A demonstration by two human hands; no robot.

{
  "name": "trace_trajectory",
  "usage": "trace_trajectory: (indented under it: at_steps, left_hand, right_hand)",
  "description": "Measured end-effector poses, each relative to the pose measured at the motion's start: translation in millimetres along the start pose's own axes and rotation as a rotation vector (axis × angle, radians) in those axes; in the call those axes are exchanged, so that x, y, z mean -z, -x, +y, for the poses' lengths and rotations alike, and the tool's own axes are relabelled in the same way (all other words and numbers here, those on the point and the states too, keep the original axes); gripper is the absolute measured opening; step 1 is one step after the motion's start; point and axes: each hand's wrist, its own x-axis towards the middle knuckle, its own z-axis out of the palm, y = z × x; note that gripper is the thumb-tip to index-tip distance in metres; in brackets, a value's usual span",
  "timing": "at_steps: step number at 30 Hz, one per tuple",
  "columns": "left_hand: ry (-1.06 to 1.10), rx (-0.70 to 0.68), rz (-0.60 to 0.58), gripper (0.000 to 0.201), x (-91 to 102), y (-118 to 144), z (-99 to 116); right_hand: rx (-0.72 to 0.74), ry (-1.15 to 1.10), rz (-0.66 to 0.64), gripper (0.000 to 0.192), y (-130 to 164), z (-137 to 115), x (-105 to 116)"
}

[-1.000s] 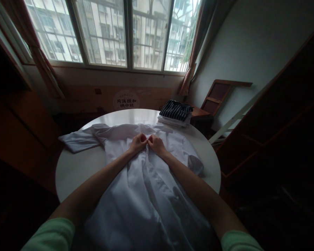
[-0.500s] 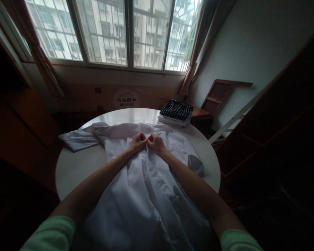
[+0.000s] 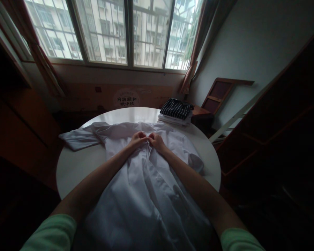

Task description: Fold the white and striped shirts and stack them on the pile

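A white shirt [image 3: 131, 181] lies spread over a round white table [image 3: 73, 170], its lower part hanging over the near edge toward me. One sleeve stretches out to the left; the other is bunched at the right. My left hand [image 3: 138, 139] pinches the shirt's front placket near the collar. Right beside it, my right hand [image 3: 156, 141] grips the same strip of cloth, the fingertips of both hands almost meeting. Any button between the fingers is too small to make out.
Folded clothes, a black striped garment [image 3: 176, 108] on top of white ones [image 3: 175, 121], sit at the table's back right. Behind them stands a wooden chair [image 3: 217, 96]. Dark wooden furniture flanks both sides, and a barred window [image 3: 107, 33] is ahead.
The fingers of my left hand have shifted slightly and flattened over the placket. My right hand stays at nearly the same spot, and the shirt lies as before.
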Motion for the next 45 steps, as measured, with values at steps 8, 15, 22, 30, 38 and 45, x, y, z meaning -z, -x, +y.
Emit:
trace_trajectory:
  at_steps: [8,15,22,30,38,45]
  left_hand:
    - [-0.131,0.008,0.007,0.023,-0.8,-1.7,1.5]
    - [-0.226,-0.042,-0.001,0.016,0.4,-4.0,-2.7]
    - [-0.19,-0.011,-0.047,0.015,8.2,-8.6,-5.8]
    - [-0.158,0.002,-0.269,0.032,32.5,-15.4,-6.6]
    - [-0.324,-0.061,-0.427,0.034,39.6,-18.0,-6.0]
    - [-0.564,-0.164,-0.408,0.032,39.2,-18.5,-9.3]
  right_hand:
    - [-0.091,-0.123,-0.043,0.005,0.4,-3.4,1.2]
    - [-0.141,-0.206,-0.062,0.003,-1.1,-3.6,1.1]
    - [-0.153,-0.264,-0.071,0.005,-4.0,2.8,-4.3]
    - [-0.217,-0.305,0.061,0.008,-4.7,1.0,-4.2]
    - [0.015,0.274,-0.068,0.013,3.3,-7.4,-3.3]
    - [0.139,0.304,-0.198,0.019,19.9,-34.9,3.6]
